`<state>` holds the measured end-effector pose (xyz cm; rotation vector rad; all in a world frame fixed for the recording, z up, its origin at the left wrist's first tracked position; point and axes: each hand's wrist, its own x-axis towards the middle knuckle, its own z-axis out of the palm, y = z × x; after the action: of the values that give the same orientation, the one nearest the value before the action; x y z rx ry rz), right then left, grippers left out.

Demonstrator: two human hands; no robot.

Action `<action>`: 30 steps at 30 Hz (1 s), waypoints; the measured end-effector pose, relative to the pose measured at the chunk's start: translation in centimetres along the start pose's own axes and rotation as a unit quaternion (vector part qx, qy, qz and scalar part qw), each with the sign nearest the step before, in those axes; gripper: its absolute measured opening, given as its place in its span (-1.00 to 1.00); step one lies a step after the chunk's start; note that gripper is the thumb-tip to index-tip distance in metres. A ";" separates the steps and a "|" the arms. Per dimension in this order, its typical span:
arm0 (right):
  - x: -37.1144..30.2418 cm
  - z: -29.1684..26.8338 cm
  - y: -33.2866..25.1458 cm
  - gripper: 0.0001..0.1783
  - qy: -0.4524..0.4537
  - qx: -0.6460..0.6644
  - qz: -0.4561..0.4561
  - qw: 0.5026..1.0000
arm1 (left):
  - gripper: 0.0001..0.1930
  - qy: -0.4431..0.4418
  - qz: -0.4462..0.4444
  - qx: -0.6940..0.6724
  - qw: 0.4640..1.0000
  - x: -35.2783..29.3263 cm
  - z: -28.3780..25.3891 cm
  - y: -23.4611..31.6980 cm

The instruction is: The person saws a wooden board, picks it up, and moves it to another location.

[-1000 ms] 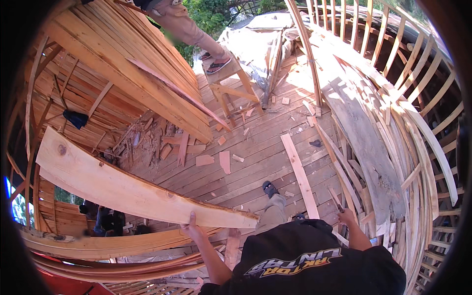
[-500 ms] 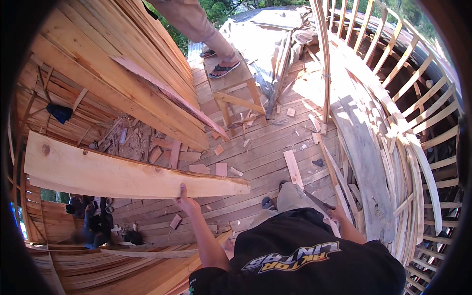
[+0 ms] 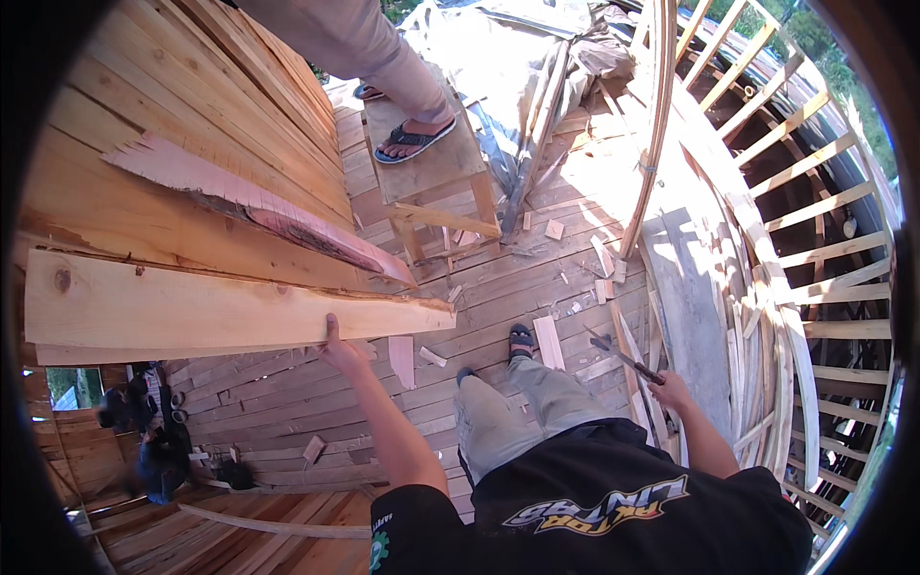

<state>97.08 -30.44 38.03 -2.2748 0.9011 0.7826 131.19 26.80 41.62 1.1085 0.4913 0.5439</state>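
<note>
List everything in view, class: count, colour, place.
Plank: one, pale, left
Rough board: one, pink, above plank
Planking: many, orange, upper left
Stool: one, brown, top centre
Person: one, beige trousers, on stool
Tarp: one, whitish, top
Wide board: one, grey, right
Ribs: many, tan, far right
Floor: one, brown, centre
Scraps: several, pale, on floor
Tool: one, dark, right
Co-workers: at least one, dark clothes, lower left
Shirt: one, black, bottom
Legs: two, greyish, below centre
Left hand: one, bare, on plank
Right hand: one, bare, on tool

A plank point(image 3: 225, 309) partly hides the left hand point(image 3: 343, 356), and the view crops a co-worker point(image 3: 388, 53).
</note>
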 end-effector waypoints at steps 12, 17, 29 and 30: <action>4.5 -2.9 -1.3 -0.74 0.052 -0.070 0.037 0.996 | -0.58 0.022 -0.017 0.059 0.998 12.2 2.1 -12.9; 3.7 -1.2 -7.0 -0.76 -0.015 -0.045 0.040 0.998 | -0.61 0.027 -0.056 0.088 0.994 14.9 2.2 -12.4; 4.4 2.4 -13.7 -0.68 -0.075 -0.061 0.023 0.995 | -0.58 0.021 -0.063 0.195 0.978 15.5 1.4 -13.1; 4.5 2.6 -13.6 -0.68 -0.069 -0.059 0.017 0.996 | -0.58 0.019 -0.055 0.194 0.979 15.5 1.5 -13.3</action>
<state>108.99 -22.16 37.10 -2.2781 0.8520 1.0196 146.14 30.99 28.33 1.4340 0.7088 0.3801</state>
